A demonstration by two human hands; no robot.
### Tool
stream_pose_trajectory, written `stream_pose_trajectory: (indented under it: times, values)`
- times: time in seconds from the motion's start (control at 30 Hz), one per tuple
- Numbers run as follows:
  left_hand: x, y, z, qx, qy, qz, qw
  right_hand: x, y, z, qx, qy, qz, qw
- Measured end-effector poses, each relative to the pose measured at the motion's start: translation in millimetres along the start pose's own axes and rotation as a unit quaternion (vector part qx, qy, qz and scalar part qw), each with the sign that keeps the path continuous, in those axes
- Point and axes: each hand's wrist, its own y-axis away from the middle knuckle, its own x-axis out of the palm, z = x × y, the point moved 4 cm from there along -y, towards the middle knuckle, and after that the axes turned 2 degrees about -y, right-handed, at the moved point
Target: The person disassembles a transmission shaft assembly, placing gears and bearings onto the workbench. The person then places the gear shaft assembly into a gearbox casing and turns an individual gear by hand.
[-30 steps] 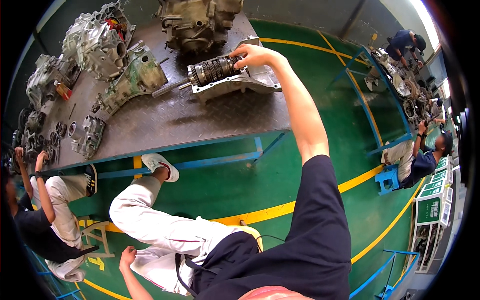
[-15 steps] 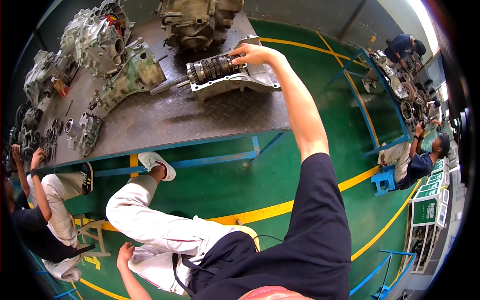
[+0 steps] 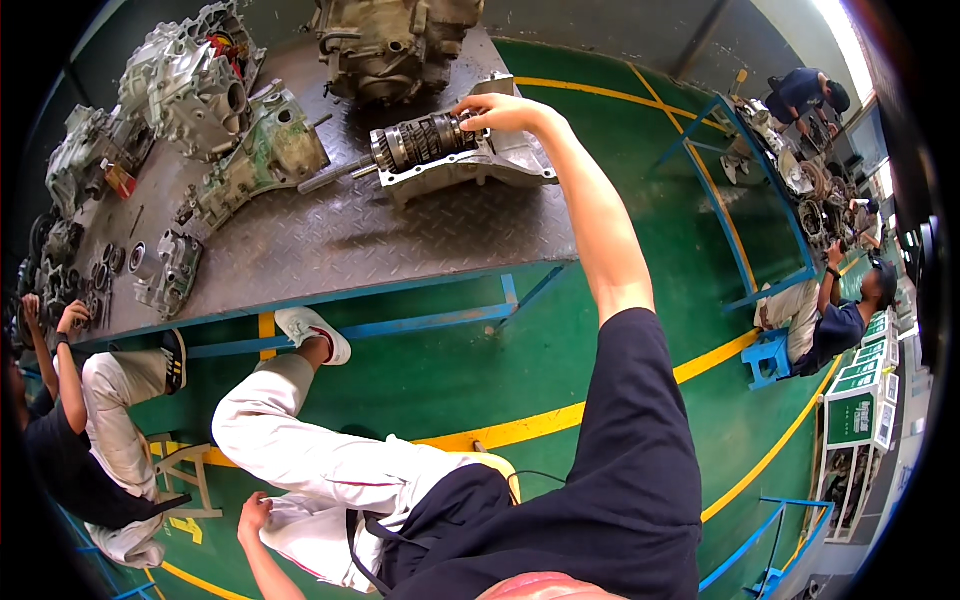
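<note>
My right hand [image 3: 500,112] reaches far across the table, its fingers curled over the right end of a gear shaft [image 3: 420,141]. That shaft carries a stack of dark gears and lies in an open silver gearbox housing half [image 3: 440,178]. A long thin shaft end [image 3: 335,174] sticks out to the left of it. The palm hides part of the gears' right end. Low on the left, my left hand [image 3: 256,513] rests beside my thigh, fingers loosely bent and apart, with nothing visible in it.
A large gearbox [image 3: 390,50] stands behind the housing. Further left are a greenish casing [image 3: 262,150], silver casings [image 3: 185,90] and a smaller casing [image 3: 172,270] on the metal table [image 3: 400,235]. A seated person [image 3: 65,440] works at the left; others work at a right-hand bench [image 3: 765,190].
My right hand stays on the gear shaft with almost no movement. The view has shifted very slightly. The seated person's hands on the left have moved a little.
</note>
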Motion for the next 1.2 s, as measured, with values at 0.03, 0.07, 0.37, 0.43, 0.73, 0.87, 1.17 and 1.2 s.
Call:
stream_pose_trajectory:
  times: [0.03, 0.07, 0.37, 0.43, 0.73, 0.87, 1.17, 1.2]
  values:
    - [1.3, -2.4, -0.8, 0.001, 0.000, 0.001, 1.000, -0.6, 0.2, -2.9, -0.016, -0.015, 0.008, 1.000]
    - [-0.6, -0.2, 2.8, -0.002, -0.007, -0.003, 1.000, -1.4, 0.3, 2.2, -0.020, -0.016, 0.007, 1.000]
    - [-4.3, 8.0, -8.8, -0.013, 0.004, 0.012, 1.000, -1.2, 9.7, 9.2, -0.016, 0.009, -0.053, 0.998]
    - [-5.2, 11.2, -14.1, -0.012, 0.001, 0.010, 1.000, -1.0, 10.2, 9.1, -0.039, 0.002, -0.066, 0.997]
    - [-1.7, 12.6, -11.1, 0.007, 0.007, 0.000, 1.000, 4.2, 14.2, 16.9, -0.042, 0.028, -0.060, 0.997]
    - [-1.4, 1.1, 6.5, 0.014, -0.023, 0.000, 1.000, 8.2, 11.1, 19.3, -0.053, 0.050, -0.099, 0.992]
    - [-1.4, -16.5, 15.1, 0.042, -0.014, -0.007, 0.999, 1.3, 7.5, 24.4, -0.029, 0.081, -0.058, 0.995]
    - [-1.4, -16.8, 15.8, 0.039, -0.003, -0.006, 0.999, 0.8, 7.1, 22.3, -0.017, 0.076, -0.044, 0.996]
